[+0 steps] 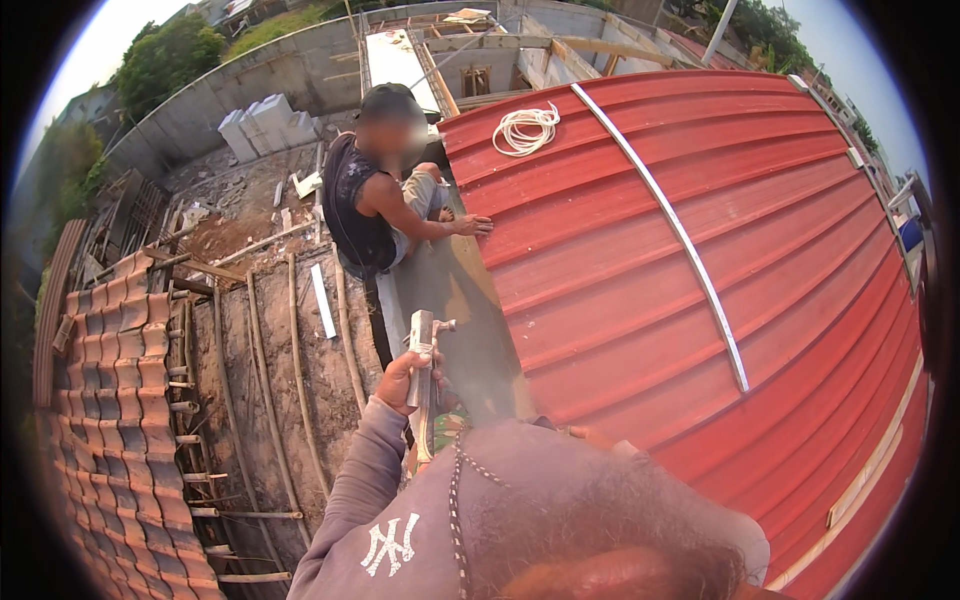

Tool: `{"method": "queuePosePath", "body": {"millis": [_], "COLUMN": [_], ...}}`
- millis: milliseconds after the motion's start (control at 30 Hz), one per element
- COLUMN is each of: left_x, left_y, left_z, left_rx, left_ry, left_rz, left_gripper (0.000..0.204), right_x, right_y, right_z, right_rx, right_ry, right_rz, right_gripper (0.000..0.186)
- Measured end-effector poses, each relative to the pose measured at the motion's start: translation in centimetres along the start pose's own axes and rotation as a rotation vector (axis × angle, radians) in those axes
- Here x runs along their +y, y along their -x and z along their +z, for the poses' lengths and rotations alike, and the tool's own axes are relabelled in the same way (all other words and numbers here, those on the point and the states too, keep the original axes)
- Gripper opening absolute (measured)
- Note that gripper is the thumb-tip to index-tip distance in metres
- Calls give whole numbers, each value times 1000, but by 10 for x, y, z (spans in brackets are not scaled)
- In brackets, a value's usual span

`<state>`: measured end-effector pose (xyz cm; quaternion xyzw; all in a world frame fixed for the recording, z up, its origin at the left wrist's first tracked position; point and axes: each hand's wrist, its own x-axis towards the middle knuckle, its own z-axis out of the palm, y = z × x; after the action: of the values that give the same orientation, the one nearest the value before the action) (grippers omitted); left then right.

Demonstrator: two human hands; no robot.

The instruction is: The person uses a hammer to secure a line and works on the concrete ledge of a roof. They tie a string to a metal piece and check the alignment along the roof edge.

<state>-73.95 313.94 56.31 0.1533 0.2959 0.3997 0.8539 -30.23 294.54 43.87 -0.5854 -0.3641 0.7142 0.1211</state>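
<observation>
A red ribbed metal roof (pixel 600 300) is spreading to the right of the fingers of the left hand (pixel 400 380), with a pale strip (pixel 680 230) crossing it farther right. A smooth grey ledge (pixel 470 340) is running beside and ahead of the fingers; bare poles (pixel 293 300) are lying lower, to their left. A co-worker (pixel 355 215) is sitting ahead of the fingers, resting a palm on the roof edge.

I am noting these hazards. Caution: a loosening grip could send the hammer-like tool (pixel 440 327) down among the poles; a wide swing could dent the sheeting or strike the co-worker; leaning too far left could upset the wearer's balance.

I am seeing the left hand rising before the chest, elbow bending, fingers clamping the tool and an upright grey bar (pixel 419 335) alongside it. The tool's head is projecting just above the fingers. The right hand (pixel 590 436) is barely showing past the chest; I cannot tell its fingers' state.
</observation>
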Motion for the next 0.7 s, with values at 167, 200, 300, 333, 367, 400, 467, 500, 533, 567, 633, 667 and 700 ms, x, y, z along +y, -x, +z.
{"method": "queuePosePath", "body": {"millis": [167,200,300,333,367,400,467,500,533,567,633,667,700], "left_x": [60,71,111,122,130,137,150,154,158,161,169,177,176], "left_y": [-74,-90,-114,-121,-132,-141,-155,-160,-165,-172,-186,-187,-199], "left_z": [-18,-20,-25,-30,-30,-29,-31,-33,-34,-34,-35,-43,-41], "left_rx": [-114,-143,-127,-127,-158,-190,-222,-218,-211,-206,-182,-164,-198], "left_ry": [37,34,37,44,55,68,78,74,71,73,45,64,93], "left_rz": [-38,-46,-32,-36,-47,-58,-73,-70,-68,-71,-57,-34,-38], "left_gripper": [33,34,34,33,33,32,33,33,34,34,35,35,34], "right_x": [-36,-29,-73,-97,-103,-109,-120,-127,-134,-143,-158,-216,-217], "right_y": [-47,-67,-106,-112,-123,-137,-151,-157,-162,-165,-171,-164,-166], "right_z": [-6,-13,6,15,13,9,7,7,4,-3,-22,-15,-33], "right_rx": [374,483,752,842,845,848,841,831,820,747,570,405,448], "right_ry": [137,151,456,604,576,548,527,536,546,550,549,628,632], "right_rz": [-50,-10,-110,-178,-117,-55,29,53,78,61,52,121,48], "right_gripper": [33,26,13,12,12,14,16,16,16,17,20,23,25]}}
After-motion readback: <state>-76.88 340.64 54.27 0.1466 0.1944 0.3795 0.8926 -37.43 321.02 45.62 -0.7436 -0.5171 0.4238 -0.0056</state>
